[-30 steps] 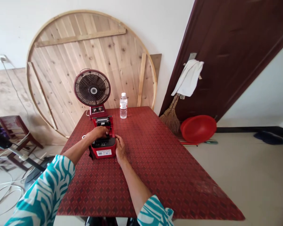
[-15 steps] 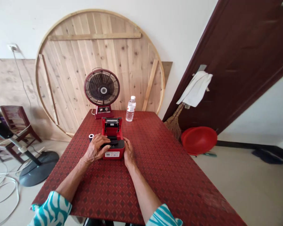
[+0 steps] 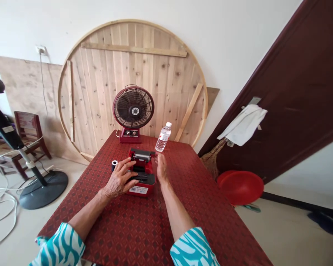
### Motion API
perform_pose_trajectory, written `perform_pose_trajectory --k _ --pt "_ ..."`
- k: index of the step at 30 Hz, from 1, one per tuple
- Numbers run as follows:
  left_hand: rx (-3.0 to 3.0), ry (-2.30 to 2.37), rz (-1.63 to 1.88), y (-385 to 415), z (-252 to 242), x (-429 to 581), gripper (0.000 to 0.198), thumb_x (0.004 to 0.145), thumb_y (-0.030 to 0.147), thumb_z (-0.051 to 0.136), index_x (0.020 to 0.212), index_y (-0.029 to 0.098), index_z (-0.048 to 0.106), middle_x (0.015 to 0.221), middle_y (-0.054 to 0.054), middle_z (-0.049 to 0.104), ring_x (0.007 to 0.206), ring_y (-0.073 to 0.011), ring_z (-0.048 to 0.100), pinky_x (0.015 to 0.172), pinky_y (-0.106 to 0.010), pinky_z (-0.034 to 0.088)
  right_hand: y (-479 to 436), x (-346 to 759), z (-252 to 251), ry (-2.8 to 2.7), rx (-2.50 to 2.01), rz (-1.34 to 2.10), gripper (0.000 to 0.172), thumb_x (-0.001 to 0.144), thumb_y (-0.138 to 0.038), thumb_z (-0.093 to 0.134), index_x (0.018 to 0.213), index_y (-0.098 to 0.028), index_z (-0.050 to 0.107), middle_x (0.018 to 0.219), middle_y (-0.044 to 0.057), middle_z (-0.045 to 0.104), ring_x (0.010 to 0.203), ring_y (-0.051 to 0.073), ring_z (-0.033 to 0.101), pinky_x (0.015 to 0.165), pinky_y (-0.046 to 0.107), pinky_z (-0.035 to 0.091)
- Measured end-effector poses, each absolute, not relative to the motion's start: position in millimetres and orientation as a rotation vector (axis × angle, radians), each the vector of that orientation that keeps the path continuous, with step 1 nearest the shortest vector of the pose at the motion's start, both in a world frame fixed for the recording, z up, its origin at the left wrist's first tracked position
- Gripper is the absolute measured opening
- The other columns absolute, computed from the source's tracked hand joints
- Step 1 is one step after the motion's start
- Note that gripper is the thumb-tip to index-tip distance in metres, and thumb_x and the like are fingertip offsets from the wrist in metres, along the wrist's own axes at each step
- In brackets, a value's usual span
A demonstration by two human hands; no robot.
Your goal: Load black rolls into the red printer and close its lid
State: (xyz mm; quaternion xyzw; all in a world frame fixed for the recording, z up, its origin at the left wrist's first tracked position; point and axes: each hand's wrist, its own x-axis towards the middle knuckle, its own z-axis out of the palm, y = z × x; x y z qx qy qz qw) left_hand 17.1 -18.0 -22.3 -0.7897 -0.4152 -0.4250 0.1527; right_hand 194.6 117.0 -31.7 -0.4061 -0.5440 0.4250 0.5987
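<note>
A small red and black receipt printer [image 3: 150, 180] with a white label on its front stands on the table, its lid [image 3: 142, 154] tilted up at the back and a roller showing. My left hand [image 3: 120, 177] rests over its left side and front top, fingers apart and stretched out, thumb along the front edge. At the right of the raised lid is my right hand [image 3: 162, 168], thumb side up; its fingertips are partly hidden and blurred, so contact with the lid is unclear. A small dark paper roll [image 3: 114, 164] with a white core stands just left of the printer.
Behind the printer stand a red fan [image 3: 133, 112] and a water bottle [image 3: 163, 137]. A patterned red cloth covers the table [image 3: 122, 229]. A round wooden panel [image 3: 105, 81] leans on the wall. Right of the table are a broom [image 3: 212, 159] and a red basin [image 3: 241, 186].
My right hand has moved from the printer's right side up beside the lid. The lid leans a little differently. My left hand stays on the printer; the whole view has shifted and tilted.
</note>
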Motion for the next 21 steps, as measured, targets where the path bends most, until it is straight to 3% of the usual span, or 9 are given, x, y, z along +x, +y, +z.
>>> perform_pose_trajectory --k 4,8,13,15,18,21 --pt "-2.275 -1.221 -1.217 -18.3 -24.6 15.5 0.020 0.088 0.032 0.059 0.100 0.019 0.069 0.139 -0.013 0.050 0.138 -0.0322 0.033 0.108 -0.051 0.038 90.5 210.3 -51.0 -1.379 -0.955 0.834 0.044 0.085 -0.060 0.041 0.084 -0.023 0.064 0.089 0.004 0.067 0.090 0.020 0.059 0.087 0.035 0.045" --pt "-2.290 -1.269 -1.211 -17.3 -27.2 14.5 0.021 0.088 0.031 0.059 0.101 0.020 0.070 0.141 -0.012 0.049 0.139 -0.0326 0.031 0.109 -0.053 0.037 80.1 209.6 -56.6 -1.354 -0.919 0.814 0.041 0.086 -0.058 0.042 0.087 -0.022 0.062 0.090 0.005 0.067 0.092 0.020 0.060 0.090 0.036 0.045" --pt "-2.250 -1.295 -1.206 -19.3 -26.3 16.7 0.020 0.088 0.031 0.058 0.100 0.020 0.071 0.145 -0.012 0.044 0.140 -0.0331 0.029 0.109 -0.054 0.037 102.3 194.7 -34.3 -1.199 -0.881 0.849 0.057 0.084 -0.062 0.042 0.122 -0.021 0.055 0.128 0.011 0.059 0.115 0.022 0.056 0.098 0.041 0.042" --pt "-2.234 -1.287 -1.215 -20.2 -25.9 17.2 0.020 0.088 0.030 0.059 0.100 0.019 0.071 0.147 -0.012 0.042 0.140 -0.0335 0.028 0.109 -0.054 0.036 112.5 189.8 -20.9 -1.240 -0.868 0.905 0.058 0.083 -0.061 0.043 0.127 -0.023 0.053 0.138 0.010 0.053 0.124 0.023 0.051 0.101 0.042 0.040" --pt "-2.226 -1.283 -1.210 -20.4 -26.4 17.2 0.020 0.088 0.031 0.059 0.100 0.020 0.071 0.146 -0.012 0.043 0.139 -0.0335 0.028 0.109 -0.054 0.036 120.1 189.3 -5.3 -1.357 -0.847 0.960 0.052 0.084 -0.060 0.043 0.115 -0.023 0.062 0.130 0.008 0.060 0.123 0.023 0.051 0.102 0.043 0.038" --pt "-2.235 -1.276 -1.206 -20.2 -26.8 17.0 0.019 0.088 0.031 0.059 0.100 0.021 0.070 0.146 -0.011 0.042 0.140 -0.0333 0.028 0.109 -0.054 0.036 115.4 197.1 -1.4 -1.416 -0.830 0.899 0.045 0.086 -0.056 0.044 0.102 -0.022 0.067 0.111 0.006 0.068 0.111 0.022 0.057 0.100 0.041 0.040"
